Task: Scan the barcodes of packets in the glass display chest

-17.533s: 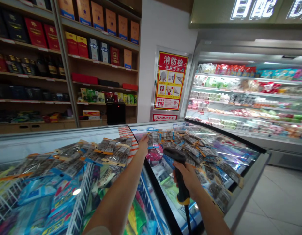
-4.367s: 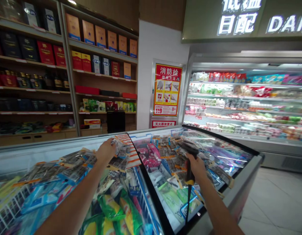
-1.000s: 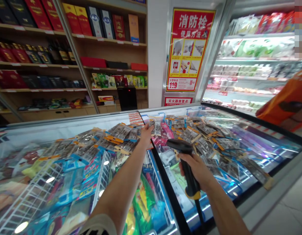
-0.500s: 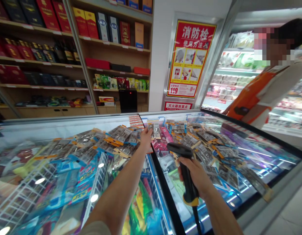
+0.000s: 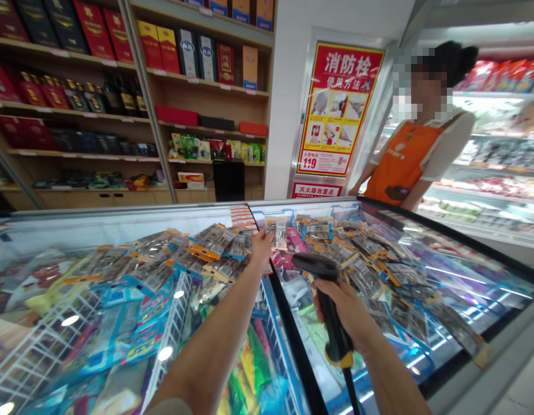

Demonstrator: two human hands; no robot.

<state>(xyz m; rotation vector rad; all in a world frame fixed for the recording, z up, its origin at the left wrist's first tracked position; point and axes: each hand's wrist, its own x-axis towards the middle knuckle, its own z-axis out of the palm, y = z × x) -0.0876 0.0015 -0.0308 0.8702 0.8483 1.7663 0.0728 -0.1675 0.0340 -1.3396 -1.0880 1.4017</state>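
Note:
With my left arm stretched forward over the chest freezer, my left hand (image 5: 262, 245) pinches the edge of a clear plastic packet (image 5: 279, 231) with a pale border. My right hand (image 5: 342, 302) is wrapped round the handle of a black barcode scanner (image 5: 316, 266) with a yellow base. Its cable hangs down toward the bottom edge, and its head points left. Many similar packets (image 5: 366, 251) with orange or blue edges lie heaped to the right of the scanner. Another heap of packets (image 5: 154, 256) lies to the left of my left hand.
A black divider bar (image 5: 288, 328) runs along the freezer (image 5: 120, 214) between both hands. White wire baskets (image 5: 165, 340) hold frozen bags below. A person in an orange apron (image 5: 394, 158) stands beyond the right side. Shelves (image 5: 210, 95) of boxes and a red poster (image 5: 340, 109) are behind.
The person in the orange apron has moved left and stands more upright. My view has shifted slightly; both hands keep hold of the packet and the scanner.

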